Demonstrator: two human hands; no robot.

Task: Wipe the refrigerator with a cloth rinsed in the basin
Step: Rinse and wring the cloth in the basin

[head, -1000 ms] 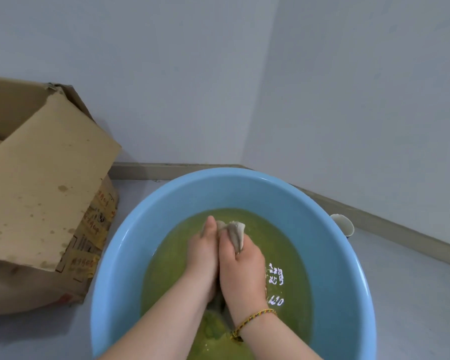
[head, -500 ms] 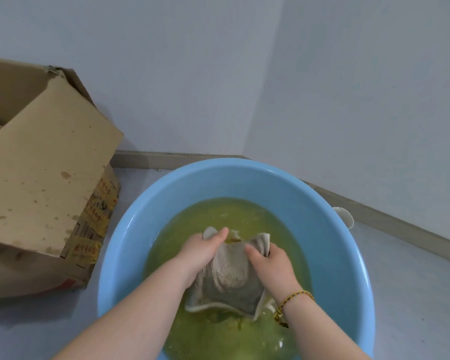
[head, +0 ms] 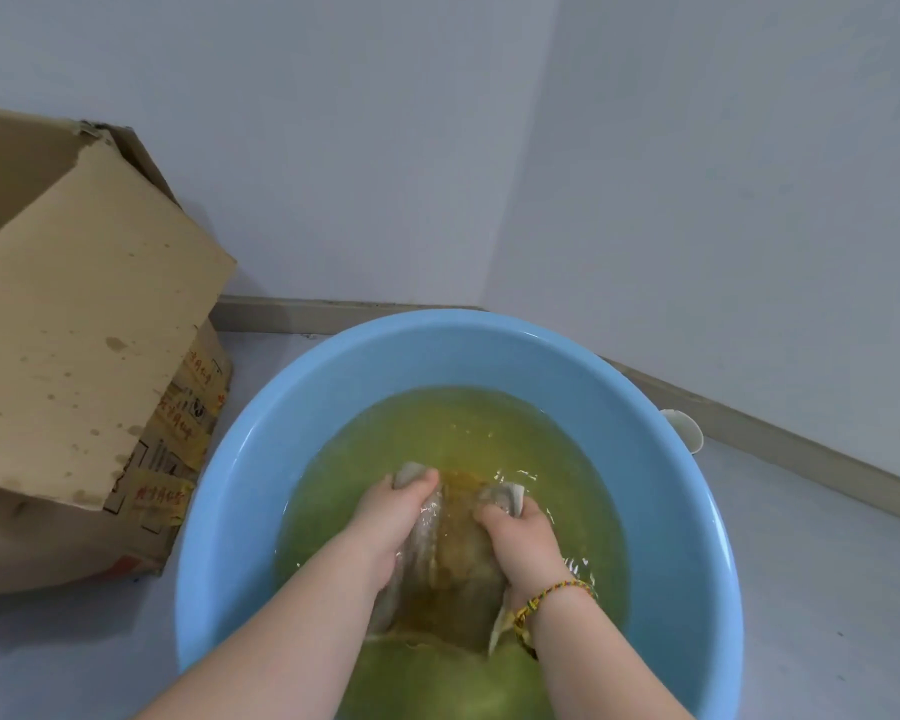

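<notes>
Both the left hand (head: 393, 517) and right hand (head: 523, 537) grip the cloth (head: 453, 558) underwater in the blue basin (head: 661, 459); rinsing is underway, with wringing and wiping the refrigerator left.

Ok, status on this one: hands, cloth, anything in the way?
Both hold the cloth, left hand and right hand. Cloth mostly under yellow-green water in the blue basin. Nothing blocking the rinse.
</notes>
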